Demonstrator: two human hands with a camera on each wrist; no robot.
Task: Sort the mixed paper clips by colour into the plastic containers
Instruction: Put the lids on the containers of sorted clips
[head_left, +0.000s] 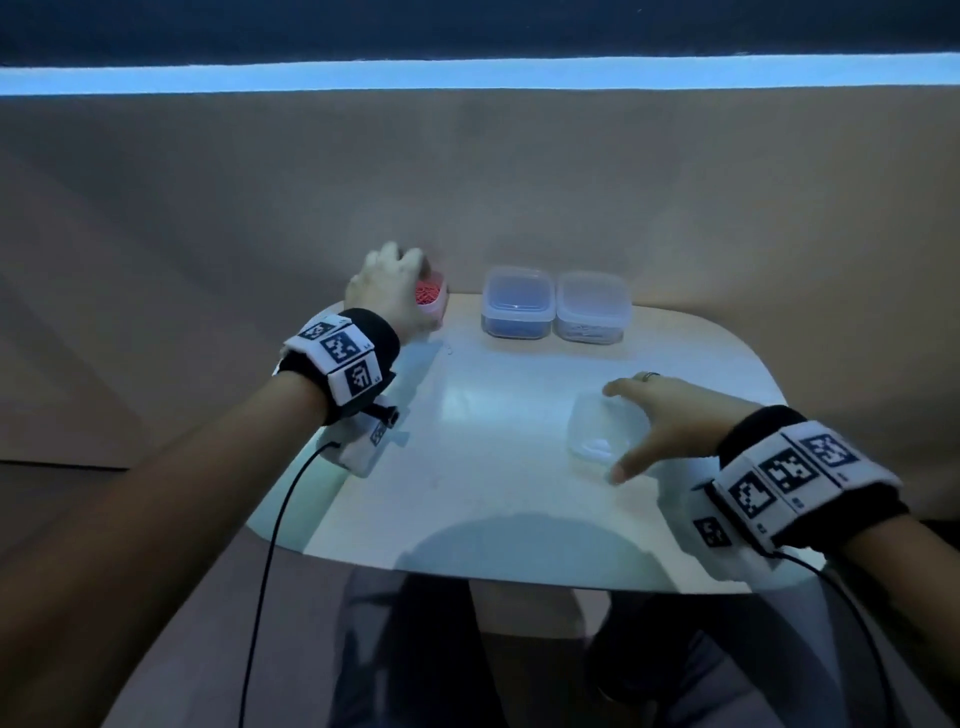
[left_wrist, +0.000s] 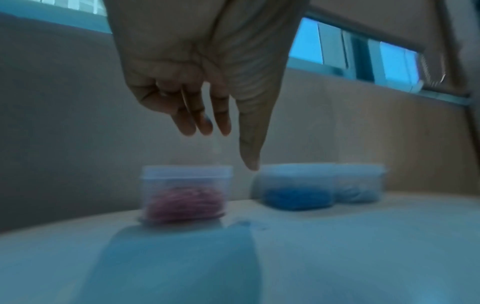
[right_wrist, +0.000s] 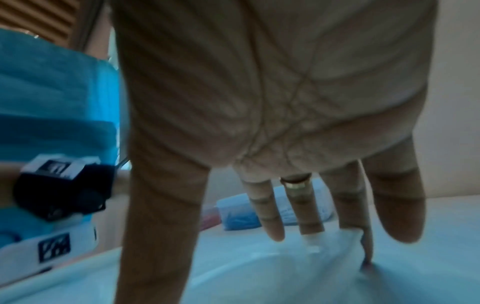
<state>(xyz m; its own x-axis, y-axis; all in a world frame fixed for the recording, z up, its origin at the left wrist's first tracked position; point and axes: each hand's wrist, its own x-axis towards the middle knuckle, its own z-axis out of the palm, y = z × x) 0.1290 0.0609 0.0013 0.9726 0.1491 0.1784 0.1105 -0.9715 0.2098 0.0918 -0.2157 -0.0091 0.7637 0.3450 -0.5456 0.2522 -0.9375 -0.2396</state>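
Observation:
My left hand (head_left: 395, 280) hovers over an open clear container of red clips (head_left: 432, 299) at the table's far left. In the left wrist view its fingers (left_wrist: 205, 123) hang loose above that red clip container (left_wrist: 185, 193), with nothing visible in them. Two lidded containers stand to the right: one with blue clips (head_left: 517, 304), one with pale clips (head_left: 592, 309). My right hand (head_left: 631, 430) is spread over a clear plastic container (head_left: 597, 426) at the near right. Its straight fingers (right_wrist: 309, 216) touch the plastic.
The small white table (head_left: 493, 493) has a rounded front edge close to my lap. A tiny loose clip (head_left: 448, 347) seems to lie near the red container. A brown wall rises right behind the containers. A black cable hangs from each wrist band.

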